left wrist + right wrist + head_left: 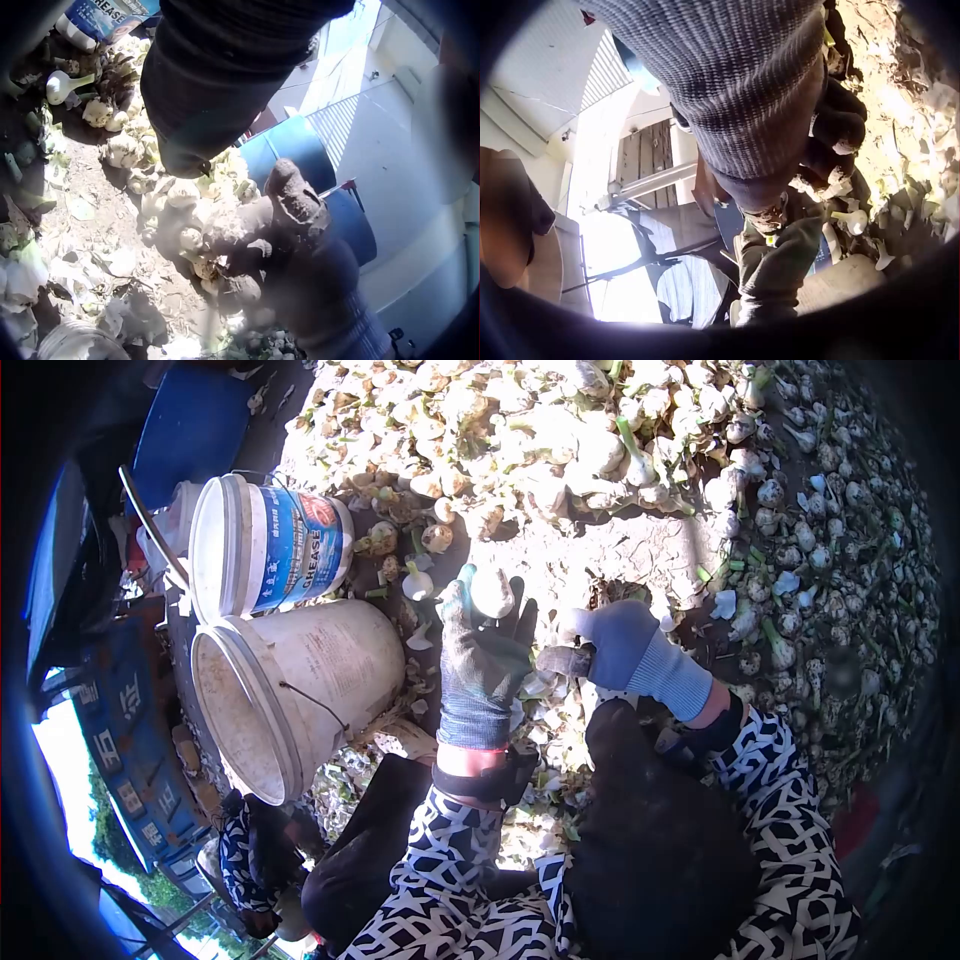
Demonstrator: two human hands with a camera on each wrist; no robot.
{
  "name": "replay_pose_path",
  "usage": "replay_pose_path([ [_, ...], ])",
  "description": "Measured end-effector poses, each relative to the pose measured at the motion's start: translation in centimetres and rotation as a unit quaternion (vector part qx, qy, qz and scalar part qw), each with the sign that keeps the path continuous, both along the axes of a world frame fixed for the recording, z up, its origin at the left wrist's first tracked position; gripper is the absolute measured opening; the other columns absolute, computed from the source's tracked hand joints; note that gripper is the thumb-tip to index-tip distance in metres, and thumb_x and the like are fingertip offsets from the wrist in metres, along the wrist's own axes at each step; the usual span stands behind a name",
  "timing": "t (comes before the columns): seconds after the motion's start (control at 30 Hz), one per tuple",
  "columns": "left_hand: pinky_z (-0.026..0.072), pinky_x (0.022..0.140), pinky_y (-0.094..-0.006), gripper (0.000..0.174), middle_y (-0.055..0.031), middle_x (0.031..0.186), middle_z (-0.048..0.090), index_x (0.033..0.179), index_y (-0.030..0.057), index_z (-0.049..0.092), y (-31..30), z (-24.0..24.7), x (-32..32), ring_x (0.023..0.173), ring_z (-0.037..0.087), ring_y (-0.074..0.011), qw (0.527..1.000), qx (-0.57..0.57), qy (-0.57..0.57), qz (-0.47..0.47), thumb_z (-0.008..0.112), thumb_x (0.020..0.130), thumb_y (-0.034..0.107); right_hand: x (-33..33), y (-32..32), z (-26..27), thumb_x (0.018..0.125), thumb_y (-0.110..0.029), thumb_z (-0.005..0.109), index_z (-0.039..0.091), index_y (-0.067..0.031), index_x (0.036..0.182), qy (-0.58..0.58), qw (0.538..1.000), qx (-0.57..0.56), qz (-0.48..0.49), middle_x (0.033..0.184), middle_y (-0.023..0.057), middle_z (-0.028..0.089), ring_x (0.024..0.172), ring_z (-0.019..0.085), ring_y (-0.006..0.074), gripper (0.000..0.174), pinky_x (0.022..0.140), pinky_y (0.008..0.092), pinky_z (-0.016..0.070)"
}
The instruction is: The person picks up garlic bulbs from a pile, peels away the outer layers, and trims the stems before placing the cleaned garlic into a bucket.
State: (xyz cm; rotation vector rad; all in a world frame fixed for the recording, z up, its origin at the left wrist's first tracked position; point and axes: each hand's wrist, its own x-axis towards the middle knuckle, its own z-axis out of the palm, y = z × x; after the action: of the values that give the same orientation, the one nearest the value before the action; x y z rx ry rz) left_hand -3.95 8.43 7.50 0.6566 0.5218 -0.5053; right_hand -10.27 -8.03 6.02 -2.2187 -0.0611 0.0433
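White, round garlic bulb (491,592) is right of the scuffed white plastic bucket (350,645) in the head view, pinched in the fingers of the left hand (485,675), which wears a grey-green knit glove. Right hand (625,650), in a blue-grey knit glove, is farther right of that bucket, fingers curled in, though honestly can't tell if they're gripping anything. Blue-labelled white GREASE bucket (295,550) is just beside it, and a big heap of pale garlic (500,430) spreads beyond it, up and to the right.

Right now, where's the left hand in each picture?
Head: left hand near centre, gloved.
Left wrist: left hand, dark, at top centre.
Right wrist: left hand, below and right of centre.
Shared landmark: the right hand, gloved too.
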Motion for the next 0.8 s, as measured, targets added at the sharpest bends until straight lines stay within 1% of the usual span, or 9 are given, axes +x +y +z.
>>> replay_pose_path([
  [0.1,0.0511,0.085,-0.0372,0.043,-0.0092,0.118,0.057,0.133,0.0108,0.044,-0.1,-0.6,-0.6,0.115,0.052,-0.0225,0.987,0.015,-0.122,-0.108,0.048,0.095,0.030,2.1,-0.3,1.8,0.074,-0.065,0.062,0.056,-0.0077,0.065,-0.049,0.997,-0.045,-0.037,0.051,0.0123,0.055,0.051,0.060,0.0323,0.058,0.048,0.0398,0.0479],
  [0.13,0.0504,0.083,-0.0304,0.047,-0.0124,0.114,0.058,0.138,0.0096,0.038,0.2,-0.8,-0.3,0.110,0.055,-0.0197,0.841,0.387,-0.308,-0.218,0.051,0.094,0.018,2.7,-0.2,1.4,0.076,-0.050,0.069,0.057,-0.0076,0.070,-0.098,0.991,-0.088,-0.029,0.050,0.0122,0.053,0.048,0.058,0.0321,0.045,0.045,0.0376,0.0449],
  [0.27,0.0403,0.102,-0.0475,0.037,-0.0145,0.124,0.054,0.129,-0.0007,0.043,0.4,-1.4,-1.4,0.114,0.053,-0.0266,0.888,0.309,-0.299,-0.164,0.047,0.096,0.017,3.4,-0.1,0.7,0.082,-0.031,0.068,0.063,-0.0090,0.085,-0.099,0.994,-0.049,-0.023,0.059,0.0139,0.056,0.051,0.059,0.0314,0.023,0.048,0.0368,0.0464],
  [0.3,0.0399,0.102,-0.0484,0.037,-0.0150,0.124,0.054,0.129,-0.0005,0.043,1.4,-1.9,-0.9,0.115,0.052,-0.0270,0.993,-0.032,-0.088,-0.069,0.047,0.096,0.017,3.3,0.3,-0.2,0.084,-0.028,0.064,0.062,-0.0076,0.085,-0.130,0.989,0.055,-0.034,0.057,0.0136,0.057,0.049,0.058,0.0292,0.020,0.047,0.0368,0.0457],
  [0.37,0.0396,0.102,-0.0492,0.037,-0.0154,0.125,0.053,0.129,-0.0004,0.043,2.1,-2.9,-1.2,0.115,0.052,-0.0274,0.919,-0.368,0.138,0.038,0.047,0.096,0.017,2.9,0.4,-1.6,0.087,-0.024,0.061,0.062,-0.0062,0.084,-0.157,0.974,0.158,-0.046,0.055,0.0134,0.057,0.047,0.058,0.0270,0.018,0.045,0.0368,0.0451],
  [0.43,0.0392,0.103,-0.0495,0.039,-0.0168,0.125,0.052,0.129,0.0007,0.043,0.6,-1.1,-1.6,0.115,0.052,-0.0278,0.969,0.087,-0.199,-0.118,0.049,0.096,0.021,2.2,-0.9,-2.7,0.091,-0.015,0.056,0.064,-0.0054,0.095,0.053,0.951,0.303,-0.038,0.057,0.0077,0.060,0.047,0.058,0.0141,0.013,0.044,0.0313,0.0447],
  [0.47,0.0499,0.092,-0.0340,0.035,-0.0130,0.115,0.053,0.130,0.0026,0.042,0.5,-1.0,-1.2,0.107,0.055,-0.0222,0.969,0.119,-0.155,-0.149,0.047,0.097,0.013,1.9,-1.6,-3.7,0.093,-0.013,0.053,0.064,-0.0051,0.100,0.107,0.936,0.331,-0.044,0.059,0.0020,0.060,0.051,0.056,0.0053,0.016,0.044,0.0262,0.0445],
  [0.7,0.0508,0.090,-0.0334,0.047,-0.0130,0.115,0.054,0.126,-0.0005,0.044,0.5,-0.8,-0.5,0.103,0.057,-0.0200,0.998,-0.012,0.047,-0.048,0.060,0.082,-0.010,0.8,-1.3,-3.4,0.086,-0.007,0.053,0.063,-0.0048,0.103,0.086,0.961,0.261,-0.035,0.075,0.0097,0.065,0.064,0.063,0.0141,0.020,0.062,0.0306,0.0517],
  [0.8,0.0439,0.098,-0.0505,0.042,-0.0203,0.122,0.052,0.124,0.0015,0.047,1.8,-3.1,-1.1,0.112,0.051,-0.0374,0.929,0.262,-0.223,-0.139,0.049,0.095,0.032,1.1,-1.1,-5.1,0.076,-0.012,0.057,0.064,-0.0085,0.096,0.055,0.994,0.010,0.098,0.079,0.0123,0.066,0.073,0.066,0.0277,0.021,0.066,0.0368,0.0524],
])
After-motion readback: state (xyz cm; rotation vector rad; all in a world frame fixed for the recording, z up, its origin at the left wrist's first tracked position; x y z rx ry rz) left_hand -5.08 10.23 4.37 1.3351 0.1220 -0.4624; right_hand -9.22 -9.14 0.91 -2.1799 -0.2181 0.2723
